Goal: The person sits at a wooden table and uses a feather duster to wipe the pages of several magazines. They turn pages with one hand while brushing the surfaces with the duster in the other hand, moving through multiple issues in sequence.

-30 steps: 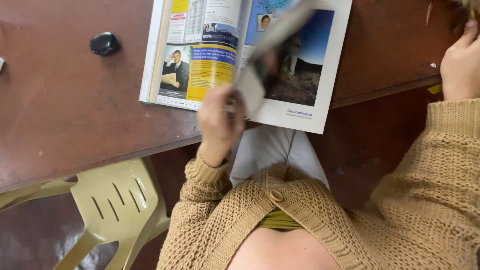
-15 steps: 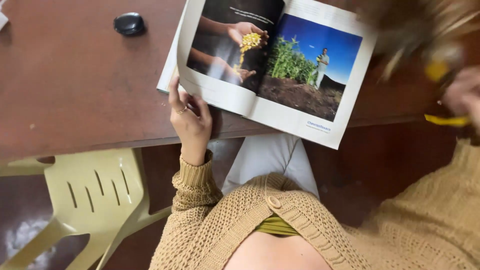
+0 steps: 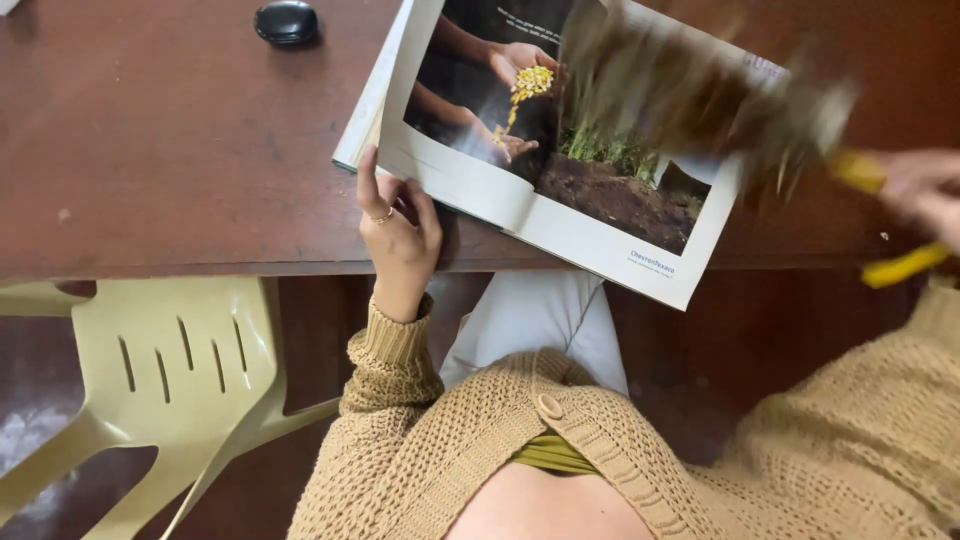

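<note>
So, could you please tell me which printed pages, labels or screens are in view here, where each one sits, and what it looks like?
Open magazine: on the brown table's near edge, overhanging it; white-bordered glossy spread picturing hands pouring yellow grain beside green plants on dark soil; the left hand rests at its lower left corner.
Small line of print: lower right page corner, too small to read.
No screens, packages or signs show.

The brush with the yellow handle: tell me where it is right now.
In the head view the brush is at upper right, blurred, its bristles over the right page of the open magazine on the brown table, its handle in the right hand.
</note>
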